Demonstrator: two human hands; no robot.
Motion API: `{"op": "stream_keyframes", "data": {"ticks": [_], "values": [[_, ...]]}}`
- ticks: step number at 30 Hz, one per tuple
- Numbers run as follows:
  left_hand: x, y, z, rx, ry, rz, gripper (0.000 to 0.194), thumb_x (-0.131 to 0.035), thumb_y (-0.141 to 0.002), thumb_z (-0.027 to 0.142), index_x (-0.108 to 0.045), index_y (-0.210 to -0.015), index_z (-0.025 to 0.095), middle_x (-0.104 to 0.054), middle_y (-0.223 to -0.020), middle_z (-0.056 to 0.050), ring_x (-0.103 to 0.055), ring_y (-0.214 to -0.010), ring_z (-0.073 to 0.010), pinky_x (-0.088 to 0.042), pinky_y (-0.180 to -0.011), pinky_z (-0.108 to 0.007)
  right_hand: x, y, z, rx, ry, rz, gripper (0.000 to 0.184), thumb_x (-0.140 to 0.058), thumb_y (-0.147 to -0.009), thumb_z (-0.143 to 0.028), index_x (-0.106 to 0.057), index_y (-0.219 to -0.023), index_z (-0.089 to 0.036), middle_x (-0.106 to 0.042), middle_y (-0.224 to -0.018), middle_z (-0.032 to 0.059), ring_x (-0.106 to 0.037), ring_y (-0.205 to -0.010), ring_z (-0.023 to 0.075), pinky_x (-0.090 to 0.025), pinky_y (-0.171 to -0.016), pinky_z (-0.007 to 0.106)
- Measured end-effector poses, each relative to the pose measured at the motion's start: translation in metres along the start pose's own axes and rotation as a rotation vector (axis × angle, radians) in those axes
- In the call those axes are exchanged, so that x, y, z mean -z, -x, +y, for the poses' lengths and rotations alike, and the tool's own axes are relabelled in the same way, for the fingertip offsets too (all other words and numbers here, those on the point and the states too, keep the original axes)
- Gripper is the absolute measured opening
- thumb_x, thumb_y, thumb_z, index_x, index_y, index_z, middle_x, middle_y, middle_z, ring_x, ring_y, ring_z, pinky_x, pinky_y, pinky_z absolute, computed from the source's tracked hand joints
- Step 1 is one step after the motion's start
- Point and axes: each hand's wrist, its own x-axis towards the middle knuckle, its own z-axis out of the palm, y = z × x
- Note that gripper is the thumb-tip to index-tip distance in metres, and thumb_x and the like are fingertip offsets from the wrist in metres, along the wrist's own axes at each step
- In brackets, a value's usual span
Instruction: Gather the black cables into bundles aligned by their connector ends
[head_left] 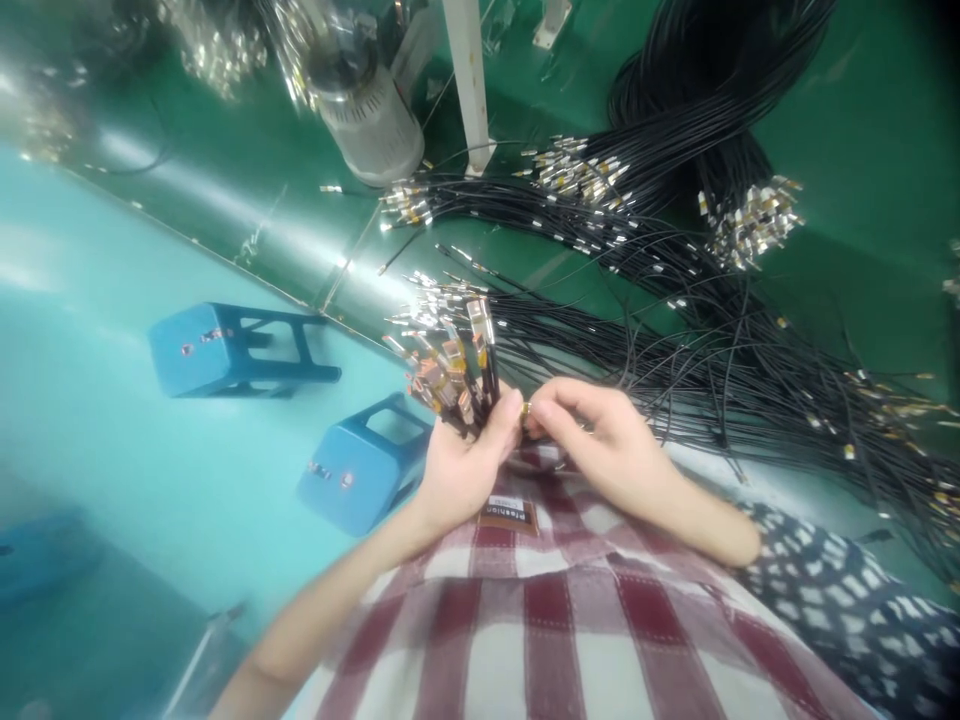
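Observation:
My left hand [472, 450] is wrapped round a bunch of black cables [452, 378] whose ends carry metal connectors, some copper-coloured and some silver. The connector ends stick up above the thumb and fan toward the far left. Close beside it, my right hand [600, 430] pinches a small yellow-banded cable end [525, 410] between thumb and fingertips. The fingers partly hide that piece. Just beyond both hands, a long heap of loose black cables [585, 335] with silver tips lies on the green table.
Cable bundles with silver ends [757, 220] and a large black coil [712, 80] lie farther back on the green table [885, 130]. A white cylindrical device [375, 130] stands near a white post [471, 90]. Blue stools [191, 350] stand on the floor at left.

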Motion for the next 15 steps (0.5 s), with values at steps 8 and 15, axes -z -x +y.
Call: {"op": "stream_keyframes", "data": {"ticks": [8, 15], "values": [[0.0018, -0.0002, 0.0007, 0.008, -0.059, -0.018, 0.032, -0.057, -0.089, 0.039, -0.047, -0.067, 0.018, -0.044, -0.058, 0.003, -0.042, -0.056, -0.0096, -0.036, -0.054, -0.025, -0.004, -0.0003, 0.0011, 0.142, 0.171, 0.087, 0.026, -0.05, -0.093, -0.024, -0.054, -0.068, -0.017, -0.059, -0.065, -0.0003, -0.053, -0.065, 0.0126, -0.038, -0.069, 0.028], [0.0035, -0.0028, -0.0016, 0.1, 0.056, -0.062, 0.032, -0.058, -0.088, 0.039, -0.049, -0.066, 0.017, -0.039, -0.055, 0.004, -0.036, -0.05, -0.0085, -0.03, -0.05, -0.025, 0.0031, 0.0008, 0.0067, -0.07, -0.236, -0.145, 0.031, -0.042, -0.098, -0.035, -0.057, -0.078, -0.017, -0.053, -0.056, -0.0039, -0.047, -0.051, 0.0091, -0.038, -0.055, 0.021]]}}
